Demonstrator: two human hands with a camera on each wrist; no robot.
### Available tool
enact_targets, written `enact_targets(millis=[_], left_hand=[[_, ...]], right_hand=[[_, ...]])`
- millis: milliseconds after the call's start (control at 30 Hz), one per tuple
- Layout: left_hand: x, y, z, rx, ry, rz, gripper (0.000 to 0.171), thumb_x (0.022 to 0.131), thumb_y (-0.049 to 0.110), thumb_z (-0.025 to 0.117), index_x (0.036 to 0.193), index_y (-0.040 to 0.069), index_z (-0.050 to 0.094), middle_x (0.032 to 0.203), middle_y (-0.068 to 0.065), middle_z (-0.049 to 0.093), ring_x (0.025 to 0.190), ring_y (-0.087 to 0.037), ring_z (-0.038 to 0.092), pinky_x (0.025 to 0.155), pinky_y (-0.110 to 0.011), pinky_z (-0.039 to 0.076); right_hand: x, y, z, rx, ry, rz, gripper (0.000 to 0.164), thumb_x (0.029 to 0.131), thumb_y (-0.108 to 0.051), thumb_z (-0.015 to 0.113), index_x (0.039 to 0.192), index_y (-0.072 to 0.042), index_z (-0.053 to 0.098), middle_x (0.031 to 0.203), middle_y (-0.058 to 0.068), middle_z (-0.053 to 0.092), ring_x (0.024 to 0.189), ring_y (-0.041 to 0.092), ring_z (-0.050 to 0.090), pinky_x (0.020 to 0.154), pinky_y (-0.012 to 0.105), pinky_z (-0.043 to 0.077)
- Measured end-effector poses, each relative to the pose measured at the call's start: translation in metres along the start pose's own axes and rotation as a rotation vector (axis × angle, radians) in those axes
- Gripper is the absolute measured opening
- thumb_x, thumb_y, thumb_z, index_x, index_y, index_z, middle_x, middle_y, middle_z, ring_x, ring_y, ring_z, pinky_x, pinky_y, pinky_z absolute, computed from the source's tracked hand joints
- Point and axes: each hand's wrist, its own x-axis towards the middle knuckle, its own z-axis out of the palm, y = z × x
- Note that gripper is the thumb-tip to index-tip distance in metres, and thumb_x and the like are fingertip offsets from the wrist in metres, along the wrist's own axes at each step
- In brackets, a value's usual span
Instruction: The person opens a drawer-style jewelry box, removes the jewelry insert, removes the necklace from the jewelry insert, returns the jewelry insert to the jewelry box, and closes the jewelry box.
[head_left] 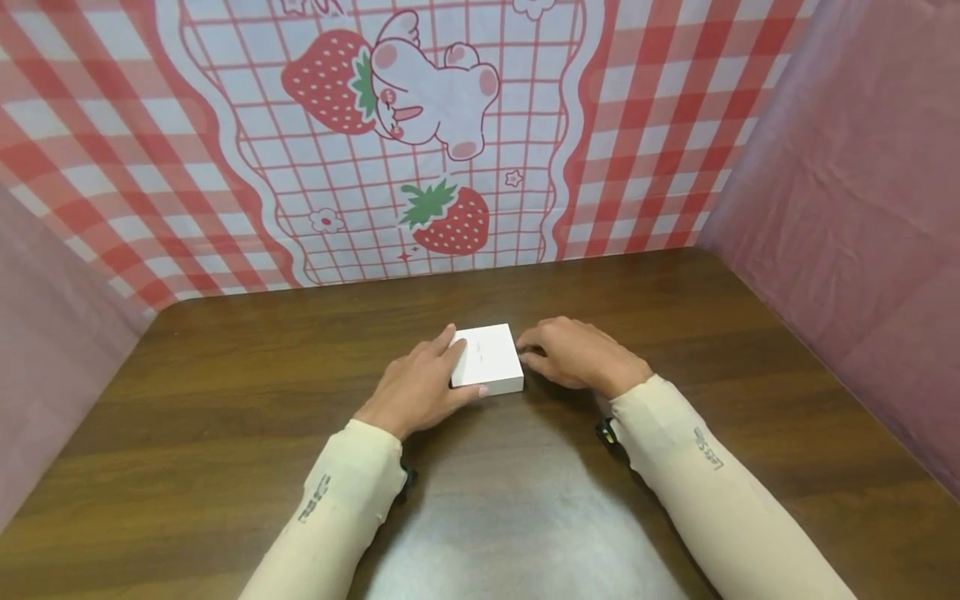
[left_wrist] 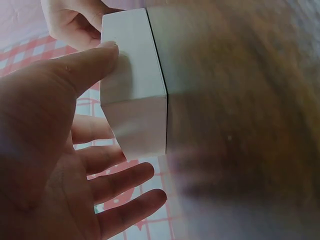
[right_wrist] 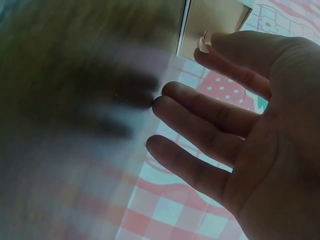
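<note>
A small white box (head_left: 489, 357) with faint print on its lid lies flat on the brown wooden table. My left hand (head_left: 420, 387) holds it from the left, thumb along the near side and fingers over the far left corner. In the left wrist view, the thumb presses the box's side wall (left_wrist: 132, 60). Beside the box's right side is my right hand (head_left: 581, 354), its thumb and index finger drawn together. Between those fingertips a small pale tab (right_wrist: 202, 43) shows in the right wrist view. The other fingers extend loosely near the tabletop.
The wooden table (head_left: 225, 433) runs on all sides of the box. Behind it hangs a red-and-white checked cloth (head_left: 645, 125) with strawberry prints. Pink cloth (head_left: 847, 208) closes off the right side, and similar cloth hangs at the left.
</note>
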Motion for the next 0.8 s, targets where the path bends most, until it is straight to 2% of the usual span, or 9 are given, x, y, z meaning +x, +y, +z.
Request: enact_targets(millis=[267,433,800], left_hand=[[-0.0013,0.0018,-0.0003,0.019,0.0,0.003,0.074,0.097,0.051,0.061,0.154,0.009,0.041,0.162,-0.016,0.028,0.136,-0.035,0.046,0.1,-0.053,0.046],[-0.0019,0.0038,0.0021,0.016,-0.001,0.018,0.075,0.098,0.048,0.06,0.154,0.003,0.038,0.162,-0.02,0.026,0.137,-0.035,0.044,0.101,-0.051,0.046],[-0.0011,0.0082,0.0054,-0.028,-0.001,0.041,0.073,0.101,0.038,0.059,0.153,-0.006,0.033,0.161,-0.027,0.02,0.145,-0.034,0.031,0.114,-0.044,0.032]], right_hand=[[0.0015,-0.0028,0.002,-0.041,0.015,-0.001,0.014,0.098,-0.023,0.066,0.108,-0.019,0.075,0.102,-0.003,0.069,0.089,0.015,0.061,0.081,0.043,0.053],[0.0004,-0.0051,0.0036,-0.072,0.027,0.016,0.012,0.098,-0.025,0.066,0.105,-0.02,0.074,0.098,-0.003,0.068,0.085,0.015,0.06,0.075,0.042,0.053],[0.002,-0.0019,0.0053,-0.097,0.046,0.01,0.011,0.098,-0.025,0.067,0.103,-0.019,0.074,0.094,-0.003,0.068,0.082,0.015,0.061,0.072,0.041,0.054]])
